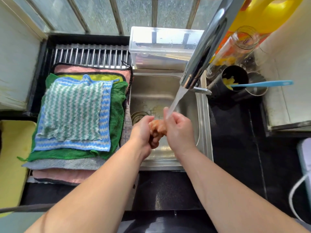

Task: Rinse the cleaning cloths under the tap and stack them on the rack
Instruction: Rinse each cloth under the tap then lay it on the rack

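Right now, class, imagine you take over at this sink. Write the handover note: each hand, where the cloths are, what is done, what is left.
Hands: the left hand and the right hand both grip the bunched orange cloth over the sink.
The tap is on, and the water lands at the right hand's fingers and the cloth.
Done: a stack of cloths lies flat on the rack left of the sink, with a green-and-white striped one on top.
Left: finish rinsing the orange cloth, lay it on the stack, and probably shut the tap. No other loose cloth shows.
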